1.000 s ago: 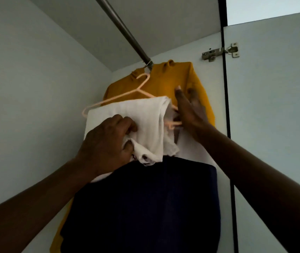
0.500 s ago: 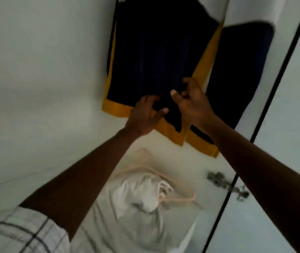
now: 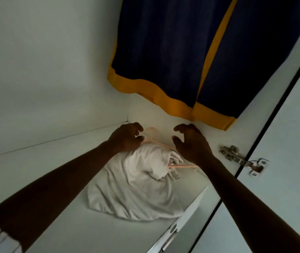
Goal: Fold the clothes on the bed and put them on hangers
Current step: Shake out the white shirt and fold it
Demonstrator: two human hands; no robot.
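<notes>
A crumpled white garment (image 3: 136, 187) lies on the wardrobe floor (image 3: 50, 181) with a pink hanger (image 3: 163, 146) still threaded through it. My left hand (image 3: 125, 138) is at the hanger's neck with its fingers curled; whether it pinches the hanger is unclear. My right hand (image 3: 191, 143) hovers just above the hanger's right arm, fingers spread and bent, holding nothing. Above hang a navy garment (image 3: 163, 42) and a yellow garment (image 3: 145, 86), whose hem shows below the navy one.
White wardrobe walls close in on the left and at the back. The door (image 3: 291, 170) stands at the right with a metal hinge (image 3: 242, 159) near my right wrist. A white front ledge (image 3: 187, 214) runs along the floor's near edge.
The view swung down from the rail to the wardrobe floor. The white garment and its pink hanger now lie on the floor. Both hands dropped from the hanging clothes to the hanger.
</notes>
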